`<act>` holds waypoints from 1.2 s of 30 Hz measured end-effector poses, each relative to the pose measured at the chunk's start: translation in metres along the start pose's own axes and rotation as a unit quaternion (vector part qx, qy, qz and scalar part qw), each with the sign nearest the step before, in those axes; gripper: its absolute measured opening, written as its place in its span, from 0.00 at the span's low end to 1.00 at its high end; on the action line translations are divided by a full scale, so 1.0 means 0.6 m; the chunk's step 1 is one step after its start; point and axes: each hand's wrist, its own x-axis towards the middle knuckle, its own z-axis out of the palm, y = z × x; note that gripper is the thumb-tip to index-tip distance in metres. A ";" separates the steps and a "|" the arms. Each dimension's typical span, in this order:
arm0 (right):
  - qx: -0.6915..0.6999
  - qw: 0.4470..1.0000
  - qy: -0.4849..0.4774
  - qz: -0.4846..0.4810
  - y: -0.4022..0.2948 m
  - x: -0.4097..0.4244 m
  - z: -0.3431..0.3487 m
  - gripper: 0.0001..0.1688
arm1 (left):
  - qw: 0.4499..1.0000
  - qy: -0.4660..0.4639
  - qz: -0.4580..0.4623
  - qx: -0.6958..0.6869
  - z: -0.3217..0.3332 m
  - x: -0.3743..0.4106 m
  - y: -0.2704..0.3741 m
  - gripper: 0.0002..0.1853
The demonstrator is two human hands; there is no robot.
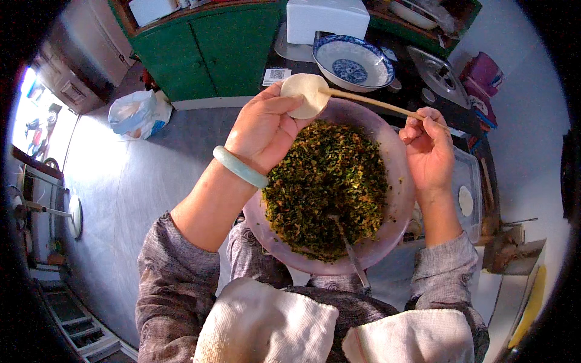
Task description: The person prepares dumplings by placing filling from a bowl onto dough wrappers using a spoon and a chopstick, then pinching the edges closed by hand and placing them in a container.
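A round, flat dough wrapper (pixel 305 93) lies across the fingers of my left hand (pixel 270 125), with the thumb pressed on its near edge. Between the thumb and fingers of my right hand (pixel 428 149) is a thin wooden stick (pixel 374 100), possibly a chopstick. Its far tip touches the wrapper's right edge. Below both hands stands a large translucent pinkish basin (pixel 401 218), holding a heap of finely chopped green and brown filling (pixel 324 186). A metal spoon (pixel 349 252) is stuck in the filling, its handle leaning on the near rim.
Behind the basin, a blue-and-white bowl (pixel 354 63) sits on a black stove by a white foam box (pixel 327 20). At right, a clear plastic tray (pixel 470 181) holds a round wrapper (pixel 465 201). A plastic bag (pixel 136 113) rests on the floor near green cabinets (pixel 209 54).
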 end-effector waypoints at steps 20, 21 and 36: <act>-0.025 0.999 0.040 0.013 -0.006 -0.006 0.011 0.09 | 0.999 -0.001 0.014 -0.028 -0.001 -0.003 0.000 0.19; -0.017 0.999 0.043 0.007 -0.006 -0.002 0.007 0.09 | 0.999 -0.002 0.016 -0.030 -0.001 -0.004 0.001 0.19; -0.004 1.000 0.004 0.023 -0.013 0.004 0.020 0.10 | 1.000 0.014 0.009 -0.025 -0.003 -0.005 0.004 0.18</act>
